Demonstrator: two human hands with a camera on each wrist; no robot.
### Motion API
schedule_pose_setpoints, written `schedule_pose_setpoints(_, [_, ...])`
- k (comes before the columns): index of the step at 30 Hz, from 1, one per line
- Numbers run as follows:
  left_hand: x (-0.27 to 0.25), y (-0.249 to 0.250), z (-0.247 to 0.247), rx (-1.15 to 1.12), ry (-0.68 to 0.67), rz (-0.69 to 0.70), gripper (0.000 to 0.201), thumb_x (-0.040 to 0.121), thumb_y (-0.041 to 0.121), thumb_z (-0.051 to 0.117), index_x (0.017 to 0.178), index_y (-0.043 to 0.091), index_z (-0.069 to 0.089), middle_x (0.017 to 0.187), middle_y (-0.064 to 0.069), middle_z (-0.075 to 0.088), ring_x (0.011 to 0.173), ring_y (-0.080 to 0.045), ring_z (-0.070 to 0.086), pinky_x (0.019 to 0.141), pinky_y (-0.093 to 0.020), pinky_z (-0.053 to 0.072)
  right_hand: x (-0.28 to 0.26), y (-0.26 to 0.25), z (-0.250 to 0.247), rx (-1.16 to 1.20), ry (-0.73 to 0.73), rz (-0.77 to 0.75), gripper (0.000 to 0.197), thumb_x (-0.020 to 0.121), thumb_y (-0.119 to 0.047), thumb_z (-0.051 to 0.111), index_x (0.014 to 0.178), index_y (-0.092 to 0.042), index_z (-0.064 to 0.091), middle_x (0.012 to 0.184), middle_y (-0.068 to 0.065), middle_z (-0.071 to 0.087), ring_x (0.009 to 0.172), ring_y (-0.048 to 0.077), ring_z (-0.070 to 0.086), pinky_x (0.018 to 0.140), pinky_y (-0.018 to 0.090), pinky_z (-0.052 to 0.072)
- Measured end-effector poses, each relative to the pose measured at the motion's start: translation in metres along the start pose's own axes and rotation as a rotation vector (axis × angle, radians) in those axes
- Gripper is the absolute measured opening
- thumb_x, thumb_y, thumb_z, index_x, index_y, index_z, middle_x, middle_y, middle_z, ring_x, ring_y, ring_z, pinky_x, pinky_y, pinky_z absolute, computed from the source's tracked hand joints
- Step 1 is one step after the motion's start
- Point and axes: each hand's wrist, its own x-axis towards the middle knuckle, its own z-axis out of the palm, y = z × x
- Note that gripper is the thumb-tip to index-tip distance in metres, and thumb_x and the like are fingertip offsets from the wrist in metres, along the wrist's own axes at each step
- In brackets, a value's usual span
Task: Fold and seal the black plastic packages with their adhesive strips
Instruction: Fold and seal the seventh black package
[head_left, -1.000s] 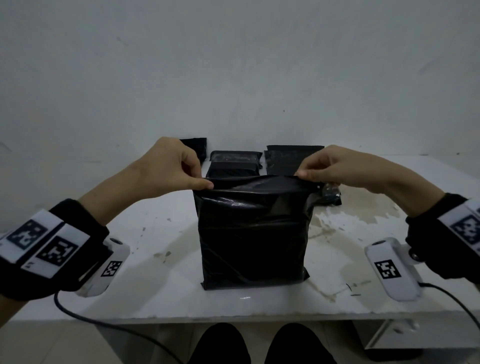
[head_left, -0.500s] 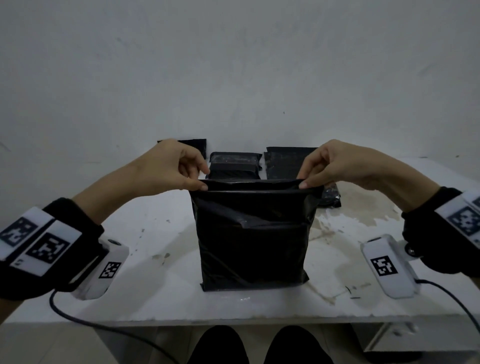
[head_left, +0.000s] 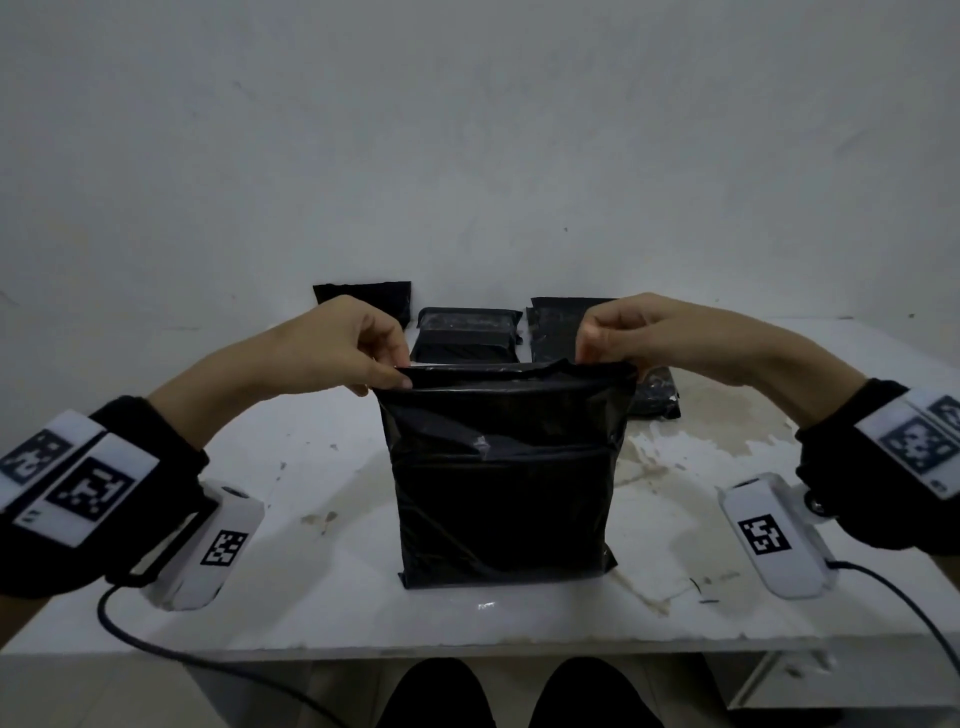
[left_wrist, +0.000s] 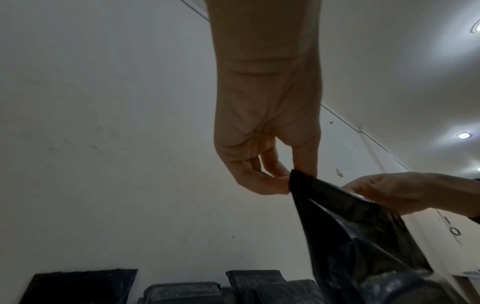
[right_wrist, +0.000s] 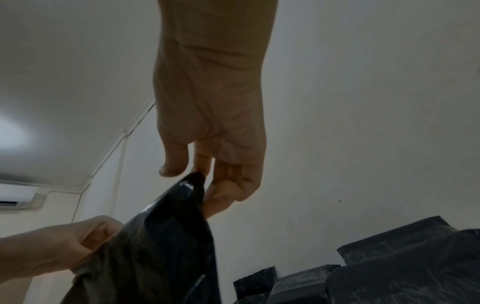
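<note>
Now both grips, left hand (head_left: 337, 343) and right hand (head_left: 639, 332), pinching the upright black package's (head_left: 504, 483) top corners.

Bare table (head_left: 332, 587) flanks the upright black package (head_left: 504, 478); folded packages (head_left: 467, 332) crowd the centre frame behind it.

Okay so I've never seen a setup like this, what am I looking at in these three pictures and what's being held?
No machine here: a person works with bare hands, wearing cameras on the head and on each wrist. The head view looks down at a white table. Each wrist view looks along one hand. The left hand and right hand each pinch a top corner of a black plastic package standing upright on the table. More black packages lie behind it by the wall.
</note>
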Motion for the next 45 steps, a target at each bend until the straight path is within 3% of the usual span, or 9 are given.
schedule_pose_setpoints(3, [0.001,0.0,0.001,-0.013,-0.005,0.002,0.016,0.076,0.001,0.071,0.069,0.01,0.06,0.063,-0.005,0.055,0.05,0.0,0.052,0.051,-0.014,0.048,0.005,-0.001,0.0,-0.041,-0.013,0.031,0.006,0.089,-0.013,0.058,0.087,-0.016,0.062,0.062,-0.017,0.059,0.061,0.001,0.051,0.059,0.016,0.04])
schedule_pose_setpoints(9, [0.002,-0.003,-0.003,-0.06,-0.054,0.052,0.016,0.073,0.0,0.074,0.072,0.01,0.062,0.053,0.007,0.057,0.049,0.0,0.052,0.05,-0.014,0.045,0.01,-0.003,-0.003,0.015,0.061,0.059,0.016,0.079,0.004,0.066,0.08,-0.011,0.061,0.062,-0.002,0.066,0.062,0.012,0.057,0.064,0.024,0.042])
schedule_pose_setpoints(14, [0.001,-0.008,-0.007,-0.114,-0.085,0.088,0.045,0.048,0.06,0.076,0.076,0.025,0.068,0.062,0.007,0.06,0.059,-0.002,0.057,0.055,-0.015,0.048,0.011,0.001,-0.001,-0.01,0.071,0.038,0.025,0.074,0.01,0.068,0.066,-0.013,0.06,0.069,0.012,0.059,0.071,0.02,0.055,0.069,0.029,0.042])
schedule_pose_setpoints(20, [0.003,-0.009,0.0,-0.032,-0.051,0.132,0.02,0.079,-0.002,0.068,0.072,0.016,0.062,0.064,0.01,0.062,0.055,-0.003,0.052,0.051,-0.016,0.045,0.005,-0.002,0.004,-0.055,0.016,0.019,0.02,0.086,-0.025,0.058,0.082,-0.011,0.072,0.067,0.005,0.063,0.063,0.008,0.056,0.06,0.013,0.045])
schedule_pose_setpoints(23, [0.006,-0.01,0.001,0.029,-0.044,0.18,0.02,0.081,0.009,0.067,0.069,0.024,0.072,0.073,-0.022,0.064,0.057,-0.026,0.049,0.053,-0.023,0.042,0.004,-0.003,0.002,-0.037,0.01,-0.009,0.052,0.079,-0.047,0.046,0.09,-0.003,0.071,0.069,0.008,0.065,0.064,0.013,0.059,0.067,0.02,0.047])
schedule_pose_setpoints(26, [0.006,-0.009,0.0,0.068,-0.05,0.222,0.015,0.071,0.028,0.061,0.078,0.037,0.071,0.081,-0.029,0.06,0.068,-0.041,0.052,0.059,-0.036,0.042,0.003,-0.004,0.001,-0.207,0.005,-0.073,0.038,0.066,-0.041,0.068,0.089,-0.01,0.073,0.081,0.008,0.071,0.074,0.017,0.064,0.072,0.027,0.048])
schedule_pose_setpoints(35, [0.003,-0.019,-0.002,0.025,-0.101,0.316,0.014,0.068,0.048,0.061,0.078,0.042,0.069,0.083,-0.008,0.065,0.075,-0.03,0.059,0.068,-0.039,0.048,0.002,0.022,0.008,-0.177,0.187,-0.228,0.007,0.083,-0.012,0.066,0.085,-0.011,0.072,0.097,0.002,0.069,0.083,0.005,0.065,0.072,0.016,0.05])
schedule_pose_setpoints(39, [0.004,-0.025,-0.001,-0.001,-0.091,0.363,0.046,0.069,0.074,0.055,0.084,0.033,0.07,0.084,0.004,0.065,0.074,-0.009,0.061,0.069,-0.02,0.049,0.004,0.029,0.011,-0.167,0.224,-0.26,0.016,0.085,-0.009,0.063,0.075,-0.021,0.067,0.092,-0.003,0.058,0.075,0.004,0.058,0.067,0.013,0.044])
schedule_pose_setpoints(45, [0.004,-0.031,0.004,0.002,0.08,0.454,0.039,0.06,0.071,0.066,0.065,0.033,0.074,0.081,0.011,0.069,0.065,-0.002,0.059,0.06,-0.012,0.043,0.003,0.034,0.013,-0.191,0.266,-0.311,0.025,0.085,-0.006,0.062,0.099,-0.026,0.067,0.086,0.002,0.058,0.076,0.007,0.057,0.066,0.014,0.044])
